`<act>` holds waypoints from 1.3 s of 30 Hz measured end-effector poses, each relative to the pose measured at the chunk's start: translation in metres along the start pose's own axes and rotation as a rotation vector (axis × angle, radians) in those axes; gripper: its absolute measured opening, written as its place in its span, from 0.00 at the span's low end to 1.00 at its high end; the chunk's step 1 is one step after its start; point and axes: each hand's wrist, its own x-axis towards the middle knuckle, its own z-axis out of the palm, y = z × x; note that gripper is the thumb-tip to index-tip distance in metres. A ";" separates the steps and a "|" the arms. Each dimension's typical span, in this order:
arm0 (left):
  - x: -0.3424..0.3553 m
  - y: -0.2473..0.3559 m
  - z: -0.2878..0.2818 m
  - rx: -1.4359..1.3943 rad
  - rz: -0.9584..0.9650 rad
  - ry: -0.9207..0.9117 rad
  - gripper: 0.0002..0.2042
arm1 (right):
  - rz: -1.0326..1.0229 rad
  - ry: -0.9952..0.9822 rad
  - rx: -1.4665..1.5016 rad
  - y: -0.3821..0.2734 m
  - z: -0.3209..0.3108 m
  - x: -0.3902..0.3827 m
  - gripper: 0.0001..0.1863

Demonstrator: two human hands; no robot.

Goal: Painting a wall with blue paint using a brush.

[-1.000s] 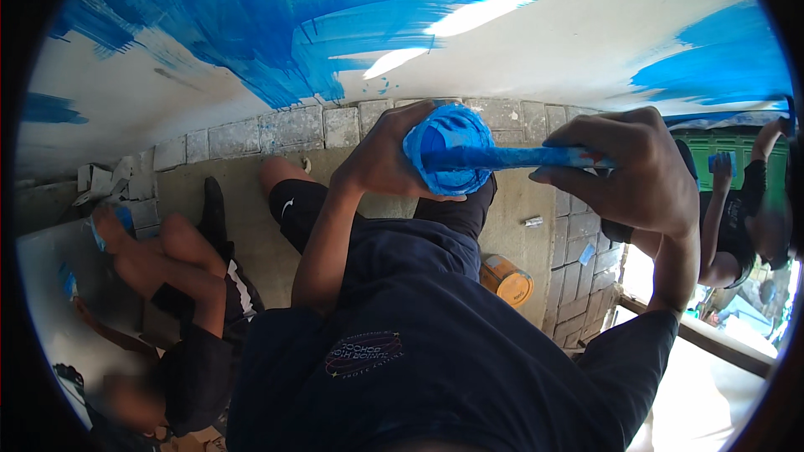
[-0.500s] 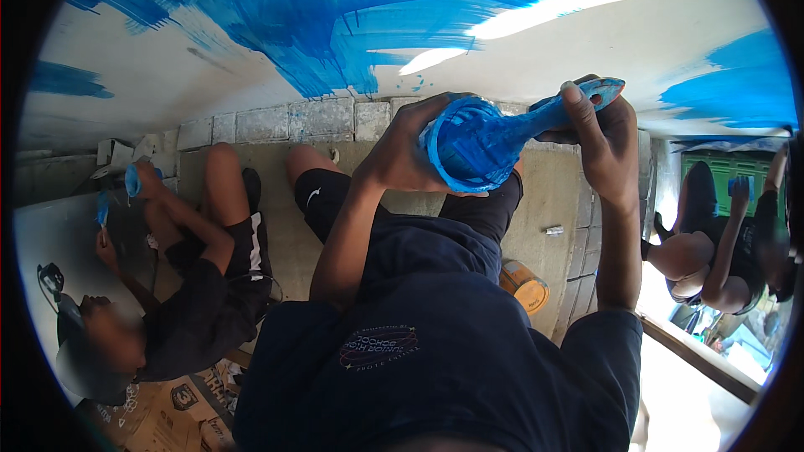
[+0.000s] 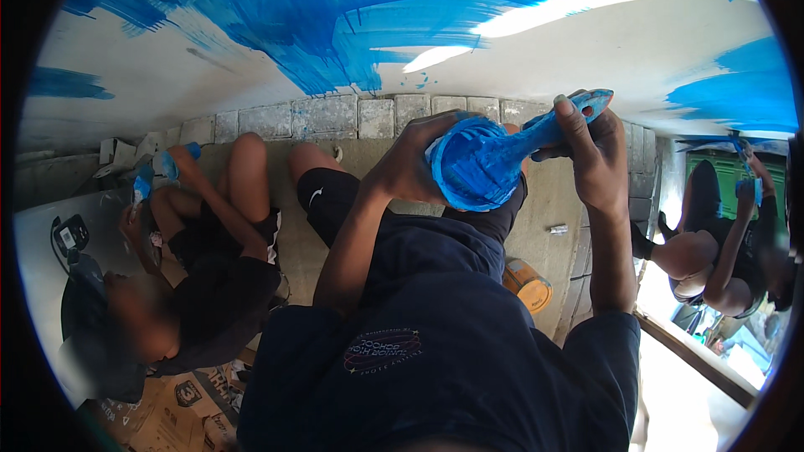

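Note:
My left hand (image 3: 412, 161) is closed around the side of a round paint container (image 3: 456, 188) smeared with blue paint. Its open mouth faces me. A paintbrush (image 3: 536, 132), coated in blue, is gripped by its handle in my right hand (image 3: 596, 155), thumb on top. The bristle end dips into the container and blends with the blue inside, so the bristles cannot be told apart. Beyond both hands stands a white wall (image 3: 578, 63) with broad strokes of blue paint (image 3: 276, 8).
To my left a person (image 3: 209, 301) sits with a brush and a blue cup (image 3: 170, 166). Another person (image 3: 729, 243) at the right holds a blue container. An orange can (image 3: 528, 286) lies near my leg. Cardboard (image 3: 159, 418) is at lower left; grey blocks (image 3: 335, 117) line the wall's foot.
My right hand and brush have come slightly lower, with the bristle end still in the container. The person at left has leaned inward, bringing brush and cup closer together.

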 end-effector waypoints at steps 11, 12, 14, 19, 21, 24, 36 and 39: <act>-0.006 -0.002 0.005 -0.058 -0.100 -0.006 0.44 | -0.019 0.006 -0.029 -0.001 -0.003 -0.007 0.20; -0.008 -0.003 0.005 -0.059 -0.119 0.004 0.44 | -0.062 0.017 -0.059 -0.006 -0.005 -0.008 0.19; -0.005 0.000 0.008 -0.056 -0.103 0.007 0.45 | -0.069 -0.011 -0.089 -0.008 -0.016 -0.007 0.20; -0.001 0.000 0.011 -0.014 -0.094 -0.021 0.46 | -0.049 0.047 -0.084 -0.003 -0.030 -0.004 0.21; -0.003 0.001 0.011 0.008 -0.087 -0.031 0.46 | -0.014 0.061 -0.075 0.001 -0.030 -0.002 0.21; -0.004 -0.001 0.011 0.027 -0.053 0.012 0.46 | 0.062 0.143 -0.033 0.011 -0.027 0.002 0.22; -0.004 0.002 0.015 0.184 -0.025 0.123 0.41 | -0.088 0.333 -0.117 0.009 -0.024 -0.016 0.21; -0.002 0.000 0.019 0.123 -0.022 0.144 0.40 | -0.179 0.303 -0.147 0.004 -0.019 -0.023 0.16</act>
